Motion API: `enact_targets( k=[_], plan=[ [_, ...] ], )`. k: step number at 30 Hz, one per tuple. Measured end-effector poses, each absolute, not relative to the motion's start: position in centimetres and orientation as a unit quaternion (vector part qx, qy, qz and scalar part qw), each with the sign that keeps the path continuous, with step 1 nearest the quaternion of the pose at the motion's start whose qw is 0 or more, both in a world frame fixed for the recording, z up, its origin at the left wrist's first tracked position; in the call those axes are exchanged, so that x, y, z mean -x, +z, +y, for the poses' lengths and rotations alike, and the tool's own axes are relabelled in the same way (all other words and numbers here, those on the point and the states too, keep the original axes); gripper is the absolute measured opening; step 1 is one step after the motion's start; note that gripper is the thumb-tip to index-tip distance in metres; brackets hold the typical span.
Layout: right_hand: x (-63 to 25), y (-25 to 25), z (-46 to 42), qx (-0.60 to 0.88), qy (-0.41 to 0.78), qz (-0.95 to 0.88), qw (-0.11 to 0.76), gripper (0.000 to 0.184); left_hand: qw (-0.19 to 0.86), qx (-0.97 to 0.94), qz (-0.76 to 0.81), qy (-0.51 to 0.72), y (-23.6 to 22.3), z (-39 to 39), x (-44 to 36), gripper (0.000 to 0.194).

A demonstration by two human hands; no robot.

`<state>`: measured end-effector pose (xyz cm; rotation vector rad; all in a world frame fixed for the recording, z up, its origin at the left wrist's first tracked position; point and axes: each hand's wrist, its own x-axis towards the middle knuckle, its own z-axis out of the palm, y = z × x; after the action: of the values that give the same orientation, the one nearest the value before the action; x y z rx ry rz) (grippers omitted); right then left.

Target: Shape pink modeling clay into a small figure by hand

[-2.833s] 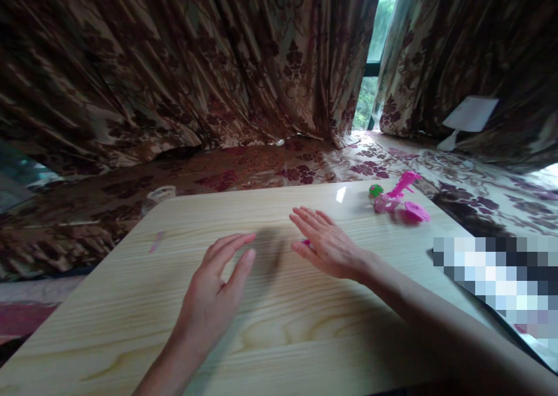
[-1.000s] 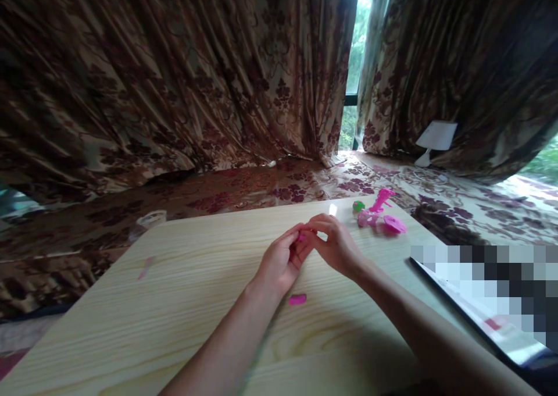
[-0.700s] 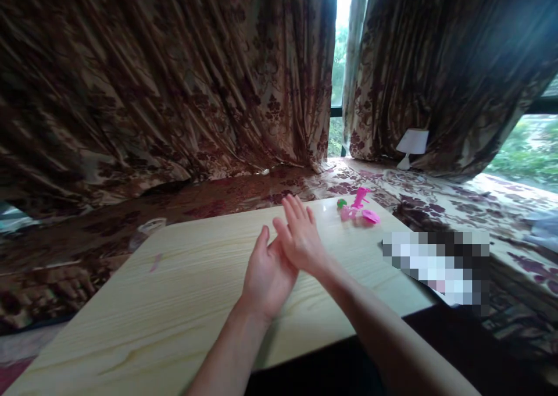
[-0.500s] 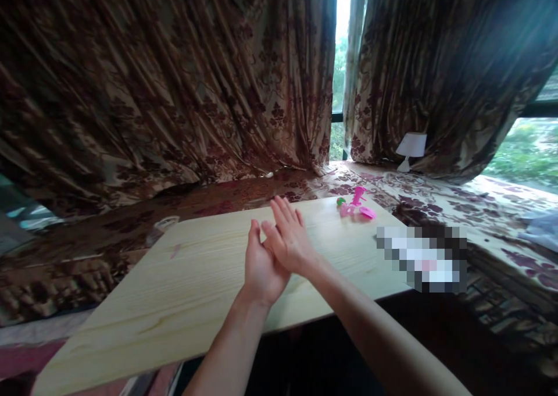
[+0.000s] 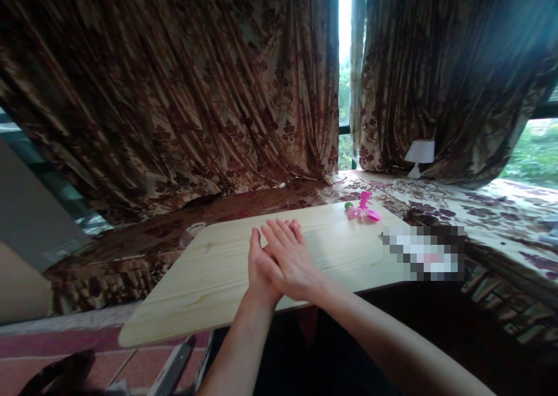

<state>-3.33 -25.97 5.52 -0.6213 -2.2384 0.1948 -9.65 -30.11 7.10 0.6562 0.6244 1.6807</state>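
Observation:
My right hand (image 5: 293,263) lies across the palm of my left hand (image 5: 261,268), palm against palm, above the near edge of the pale wooden table (image 5: 196,291). The right fingers are stretched out and close together, pointing away from me. On the left hand the thumb stands up and out, while most of its fingers are hidden beneath the right. No object shows in either hand; the space between the palms is covered.
Pink plastic pieces (image 5: 365,204) and a small green item (image 5: 348,206) lie at the table's far right corner. A blurred-out item (image 5: 422,253) is at its right edge. Behind stand a white lamp (image 5: 420,157) and patterned curtains (image 5: 261,93). A clear container (image 5: 192,231) is beyond the left corner.
The right hand has slid further over the left palm, covering more of it. Both hands appear slightly lower in view. The camera view has shifted, showing more to the left.

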Motion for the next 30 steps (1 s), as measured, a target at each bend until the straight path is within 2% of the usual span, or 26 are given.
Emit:
enact_targets(
  k=[3, 6, 9, 14, 20, 22, 27, 30],
  plan=[
    [3.1, 6.4, -24.5, 0.333, 0.165, -0.853, 0.367, 0.056, 0.656, -0.246, 0.165, 0.695, 5.8, -31.2, 9.4, 0.051],
    [2.1, 7.3, -23.0, 0.290, 0.323, -0.844, 0.316, 0.050, 0.690, -0.160, 0.104, 0.698, 3.9, -32.1, 9.3, 0.048],
    [0.4, 7.1, -22.9, 0.263, 0.401, -0.807, 0.345, 0.046, 0.693, -0.107, 0.107, 0.705, 2.5, -32.5, 9.6, 0.047],
    [-1.8, 4.8, -25.4, 0.257, 0.278, -0.832, 0.405, 0.017, 0.696, -0.133, 0.108, 0.697, 2.5, -33.0, 9.8, 0.048],
    [-2.1, 4.0, -27.4, 0.250, 0.217, -0.847, 0.416, 0.011, 0.685, -0.194, 0.184, 0.678, 3.7, -33.4, 9.1, 0.042],
    [-2.4, 4.3, -27.2, 0.250, 0.242, -0.839, 0.418, 0.013, 0.639, -0.238, 0.252, 0.687, 3.6, -33.3, 9.2, 0.037],
    [-3.5, 4.7, -26.7, 0.254, 0.289, -0.820, 0.423, 0.016, 0.370, -0.392, 0.473, 0.697, 2.6, -33.2, 10.0, 0.029],
    [-3.7, 4.5, -26.6, 0.254, 0.284, -0.817, 0.432, 0.015, 0.309, -0.456, 0.516, 0.656, 2.4, -33.1, 10.4, 0.029]
  ],
)
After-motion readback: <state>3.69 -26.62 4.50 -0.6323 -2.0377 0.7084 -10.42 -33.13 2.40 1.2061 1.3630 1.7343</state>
